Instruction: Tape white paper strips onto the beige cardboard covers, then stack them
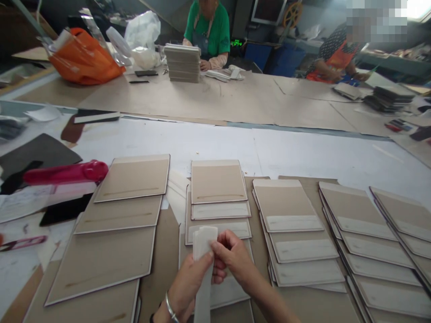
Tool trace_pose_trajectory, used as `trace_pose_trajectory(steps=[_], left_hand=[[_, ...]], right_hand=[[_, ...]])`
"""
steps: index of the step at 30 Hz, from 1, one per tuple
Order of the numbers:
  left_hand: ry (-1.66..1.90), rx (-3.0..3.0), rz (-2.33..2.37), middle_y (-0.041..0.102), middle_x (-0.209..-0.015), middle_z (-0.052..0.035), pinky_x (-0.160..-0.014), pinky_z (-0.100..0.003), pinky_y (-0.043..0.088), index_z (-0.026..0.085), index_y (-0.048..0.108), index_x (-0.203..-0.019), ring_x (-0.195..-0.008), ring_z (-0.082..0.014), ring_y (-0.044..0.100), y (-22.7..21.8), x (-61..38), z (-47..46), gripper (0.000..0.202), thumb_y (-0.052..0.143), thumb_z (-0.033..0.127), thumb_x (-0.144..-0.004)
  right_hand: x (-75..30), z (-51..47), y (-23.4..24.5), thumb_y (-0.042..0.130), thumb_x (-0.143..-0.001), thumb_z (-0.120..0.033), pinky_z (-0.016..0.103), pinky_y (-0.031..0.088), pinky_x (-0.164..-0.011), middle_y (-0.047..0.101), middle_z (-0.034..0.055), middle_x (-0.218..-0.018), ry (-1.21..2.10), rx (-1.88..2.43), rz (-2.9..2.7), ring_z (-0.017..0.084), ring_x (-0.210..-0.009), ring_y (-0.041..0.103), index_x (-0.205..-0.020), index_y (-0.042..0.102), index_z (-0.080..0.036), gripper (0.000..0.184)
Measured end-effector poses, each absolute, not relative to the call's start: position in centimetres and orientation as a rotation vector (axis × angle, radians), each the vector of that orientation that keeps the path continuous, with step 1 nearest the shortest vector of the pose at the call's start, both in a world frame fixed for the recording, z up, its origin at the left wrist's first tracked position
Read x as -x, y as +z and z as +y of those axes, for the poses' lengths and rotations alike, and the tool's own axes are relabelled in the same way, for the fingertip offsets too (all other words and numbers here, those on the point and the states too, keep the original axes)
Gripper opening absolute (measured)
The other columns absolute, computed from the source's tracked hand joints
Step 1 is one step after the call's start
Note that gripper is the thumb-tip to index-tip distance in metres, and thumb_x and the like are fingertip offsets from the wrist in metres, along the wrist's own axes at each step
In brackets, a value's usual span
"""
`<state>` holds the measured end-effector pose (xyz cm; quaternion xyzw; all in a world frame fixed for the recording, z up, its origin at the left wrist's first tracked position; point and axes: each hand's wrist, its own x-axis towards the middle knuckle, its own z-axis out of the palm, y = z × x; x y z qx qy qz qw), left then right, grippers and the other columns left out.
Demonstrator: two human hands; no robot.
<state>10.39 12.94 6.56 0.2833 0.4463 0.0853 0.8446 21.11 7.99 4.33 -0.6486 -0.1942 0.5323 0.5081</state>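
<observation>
A small sheaf of long white strips (204, 242) is gripped in my left hand (188, 280), thumb on top. My right hand (232, 258) pinches the edge of the strips near their upper end, fingers curled. Beneath both hands lies an overlapping column of beige panels (217, 179); its lower panels carry white strips along one edge, while the top one shows a bare brownish line. To the left, another column of panels (117, 251) has brownish lines and no white strips. Panels with white strips (292, 224) overlap to the right.
A pink tool (67, 173) and a black flat piece (63, 210) lie at the left. More panel columns (367, 215) stretch right. Across the table are an orange bag (84, 58), a stack of boards (182, 65), a person in green (212, 29) and another in an orange apron (336, 58).
</observation>
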Motion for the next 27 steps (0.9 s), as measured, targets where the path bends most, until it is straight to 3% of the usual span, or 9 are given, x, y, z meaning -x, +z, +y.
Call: trace_pose_trajectory(steps=[4, 7, 10, 14, 17, 20, 23, 27], left_hand=[[0.256, -0.642, 1.052, 0.062, -0.061, -0.0069, -0.051, -0.024, 0.044, 0.007, 0.064, -0.077, -0.052, -0.0142, 0.055, 5.1, -10.7, 12.5, 0.059, 0.077, 0.056, -0.047], [0.265, -0.745, 1.153, 0.059, -0.053, -0.0064, -0.047, -0.026, 0.043, 0.008, 0.063, -0.065, -0.047, -0.015, 0.053, 4.0, -10.5, 12.7, 0.06, 0.077, 0.06, -0.04], [0.271, -0.834, 1.194, 0.059, -0.051, -0.0073, -0.046, -0.027, 0.043, 0.009, 0.061, -0.057, -0.046, -0.0158, 0.053, 3.5, -10.2, 13.4, 0.056, 0.077, 0.06, -0.04], [0.286, -0.776, 1.164, 0.062, -0.059, -0.0073, -0.051, -0.026, 0.045, 0.007, 0.064, -0.072, -0.053, -0.0165, 0.056, 4.0, -10.7, 13.7, 0.056, 0.078, 0.055, -0.045], [0.282, -0.728, 1.11, 0.062, -0.062, -0.006, -0.052, -0.025, 0.045, 0.007, 0.064, -0.076, -0.055, -0.0144, 0.055, 4.4, -11.5, 13.3, 0.057, 0.078, 0.054, -0.048], [0.267, -0.705, 1.079, 0.065, -0.069, -0.0082, -0.057, -0.026, 0.048, 0.006, 0.065, -0.081, -0.06, -0.0153, 0.057, 4.4, -11.8, 12.6, 0.059, 0.077, 0.055, -0.05], [0.258, -0.657, 1.1, 0.067, -0.072, -0.0109, -0.063, -0.03, 0.05, 0.005, 0.065, -0.085, -0.064, -0.0188, 0.06, 4.0, -11.8, 12.1, 0.066, 0.079, 0.056, -0.045], [0.336, -0.613, 1.163, 0.067, -0.074, -0.0106, -0.064, -0.03, 0.05, 0.005, 0.064, -0.088, -0.066, -0.02, 0.06, 3.6, -12.2, 11.8, 0.072, 0.08, 0.056, -0.04]], right_hand=[[-20.8, 7.8, 4.2, 0.054, -0.069, -0.056, 0.023, 0.032, -0.037, 0.038, -0.0081, -0.042, 1.457, 1.431, -0.389, 0.01, -0.035, 0.034, -0.065, 0.036, -0.021, 0.039], [-22.0, 7.5, 3.7, 0.046, -0.075, -0.048, 0.025, 0.034, -0.05, 0.042, -0.0027, -0.052, 1.211, 1.716, -0.677, 0.012, -0.052, 0.041, -0.059, 0.042, -0.018, 0.034], [-23.6, 7.3, 3.7, 0.043, -0.078, -0.044, 0.026, 0.031, -0.059, 0.041, -0.0007, -0.06, 0.994, 1.919, -0.831, 0.013, -0.063, 0.039, -0.059, 0.047, -0.016, 0.034], [-23.8, 7.6, 4.5, 0.05, -0.074, -0.043, 0.025, 0.034, -0.061, 0.048, -0.0003, -0.065, 1.121, 1.804, -0.75, 0.013, -0.064, 0.043, -0.07, 0.052, -0.016, 0.028], [-22.9, 7.7, 4.7, 0.051, -0.071, -0.041, 0.024, 0.034, -0.056, 0.047, -0.0018, -0.058, 1.226, 1.702, -0.627, 0.012, -0.057, 0.043, -0.065, 0.046, -0.017, 0.025], [-22.7, 7.5, 4.3, 0.048, -0.072, -0.038, 0.024, 0.032, -0.056, 0.042, -0.0021, -0.057, 1.092, 1.809, -0.658, 0.012, -0.058, 0.04, -0.06, 0.042, -0.018, 0.025], [-23.0, 7.2, 3.8, 0.047, -0.075, -0.04, 0.024, 0.032, -0.058, 0.04, -0.002, -0.06, 0.972, 1.862, -0.674, 0.012, -0.061, 0.038, -0.061, 0.043, -0.017, 0.027], [-22.9, 7.5, 3.8, 0.049, -0.074, -0.048, 0.023, 0.036, -0.051, 0.042, -0.0028, -0.06, 1.101, 1.712, -0.49, 0.011, -0.054, 0.041, -0.066, 0.046, -0.017, 0.032]])
